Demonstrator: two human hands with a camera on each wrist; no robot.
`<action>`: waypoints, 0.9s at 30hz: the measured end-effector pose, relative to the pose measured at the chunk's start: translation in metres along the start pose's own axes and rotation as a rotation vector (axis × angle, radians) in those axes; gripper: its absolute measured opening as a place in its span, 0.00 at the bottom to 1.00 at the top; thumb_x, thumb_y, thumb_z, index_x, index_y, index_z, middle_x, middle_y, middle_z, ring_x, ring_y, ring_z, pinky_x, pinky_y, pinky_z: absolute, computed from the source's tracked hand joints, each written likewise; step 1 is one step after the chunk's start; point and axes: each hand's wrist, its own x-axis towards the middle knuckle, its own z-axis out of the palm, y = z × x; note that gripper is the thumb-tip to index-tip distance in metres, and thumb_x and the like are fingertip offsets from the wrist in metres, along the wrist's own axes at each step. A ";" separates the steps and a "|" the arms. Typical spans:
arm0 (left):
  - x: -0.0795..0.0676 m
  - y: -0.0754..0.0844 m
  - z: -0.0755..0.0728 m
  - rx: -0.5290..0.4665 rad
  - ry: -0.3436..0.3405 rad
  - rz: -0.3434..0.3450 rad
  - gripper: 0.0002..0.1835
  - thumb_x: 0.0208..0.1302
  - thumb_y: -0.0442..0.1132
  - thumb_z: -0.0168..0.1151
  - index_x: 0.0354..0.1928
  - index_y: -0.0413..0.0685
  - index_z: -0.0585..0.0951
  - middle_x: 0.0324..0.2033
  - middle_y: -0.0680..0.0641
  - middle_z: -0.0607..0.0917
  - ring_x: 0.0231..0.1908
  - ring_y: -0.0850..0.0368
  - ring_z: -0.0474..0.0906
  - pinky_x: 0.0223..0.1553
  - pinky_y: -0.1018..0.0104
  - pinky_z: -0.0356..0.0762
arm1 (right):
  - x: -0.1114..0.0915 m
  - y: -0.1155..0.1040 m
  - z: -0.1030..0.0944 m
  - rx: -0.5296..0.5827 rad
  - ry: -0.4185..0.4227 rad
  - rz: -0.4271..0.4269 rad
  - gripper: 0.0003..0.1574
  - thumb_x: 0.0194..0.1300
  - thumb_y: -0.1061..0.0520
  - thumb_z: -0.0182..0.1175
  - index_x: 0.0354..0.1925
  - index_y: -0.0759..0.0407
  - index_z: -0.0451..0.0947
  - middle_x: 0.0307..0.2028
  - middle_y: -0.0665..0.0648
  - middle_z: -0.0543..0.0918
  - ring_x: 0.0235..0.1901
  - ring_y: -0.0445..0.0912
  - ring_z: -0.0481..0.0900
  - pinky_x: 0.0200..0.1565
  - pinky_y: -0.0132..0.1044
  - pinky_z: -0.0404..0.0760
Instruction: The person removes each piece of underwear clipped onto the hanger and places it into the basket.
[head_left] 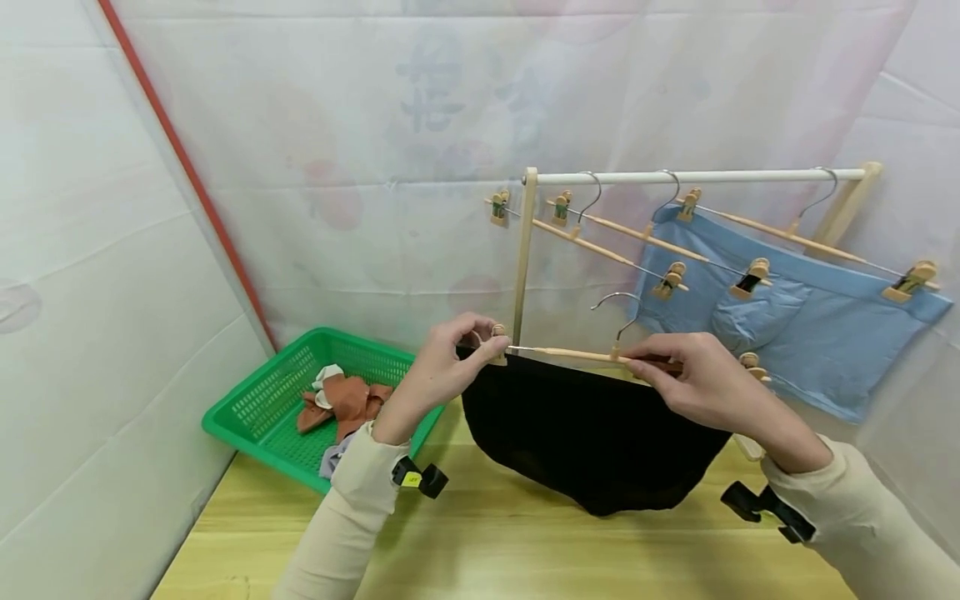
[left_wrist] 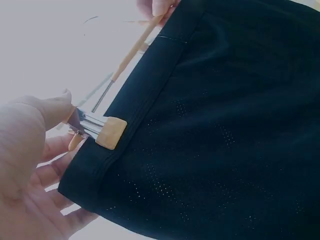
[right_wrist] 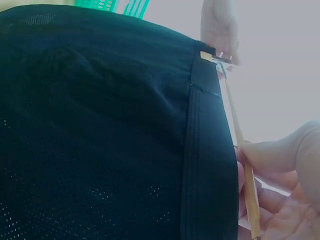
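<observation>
Black underpants (head_left: 592,433) with fine perforations hang above the table, their waistband along a wooden clip hanger (head_left: 577,356). At the waistband's left end, my left hand (head_left: 450,358) pinches the hanger's clip (left_wrist: 111,133) between thumb and fingers. The clip's wooden pad lies over the waistband in the left wrist view. My right hand (head_left: 693,375) grips the hanger's wooden bar (right_wrist: 250,195) with thumb and fingers, just right of the metal hook (head_left: 624,317). Another wooden clip (head_left: 752,364) shows beyond the right hand, partly hidden by it.
Behind my hands stands a rack (head_left: 705,177) with several clip hangers, light blue boxer briefs (head_left: 817,325) clipped to one. On the left of the wooden table (head_left: 480,542) sits a green basket (head_left: 247,450) holding brown (head_left: 351,400), white and lilac cloth pieces.
</observation>
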 end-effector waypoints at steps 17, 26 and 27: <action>-0.021 -0.004 -0.008 0.011 0.091 0.059 0.07 0.70 0.40 0.64 0.46 0.50 0.87 0.32 0.50 0.82 0.25 0.60 0.70 0.29 0.69 0.70 | 0.010 -0.004 0.018 0.093 -0.052 0.007 0.08 0.70 0.61 0.64 0.42 0.53 0.89 0.33 0.47 0.89 0.28 0.34 0.82 0.32 0.29 0.83; -0.028 -0.011 -0.002 -0.029 0.139 0.077 0.06 0.68 0.37 0.66 0.43 0.49 0.89 0.27 0.48 0.81 0.21 0.61 0.67 0.24 0.70 0.67 | 0.015 0.004 0.028 0.104 -0.087 0.000 0.05 0.70 0.57 0.65 0.41 0.51 0.88 0.32 0.46 0.89 0.26 0.32 0.80 0.29 0.30 0.80; -0.029 -0.013 -0.001 -0.032 0.148 0.084 0.06 0.68 0.37 0.66 0.43 0.48 0.89 0.27 0.48 0.81 0.20 0.61 0.67 0.24 0.70 0.68 | 0.015 0.005 0.029 0.112 -0.084 -0.008 0.06 0.69 0.58 0.65 0.41 0.51 0.88 0.32 0.48 0.89 0.26 0.32 0.80 0.29 0.30 0.80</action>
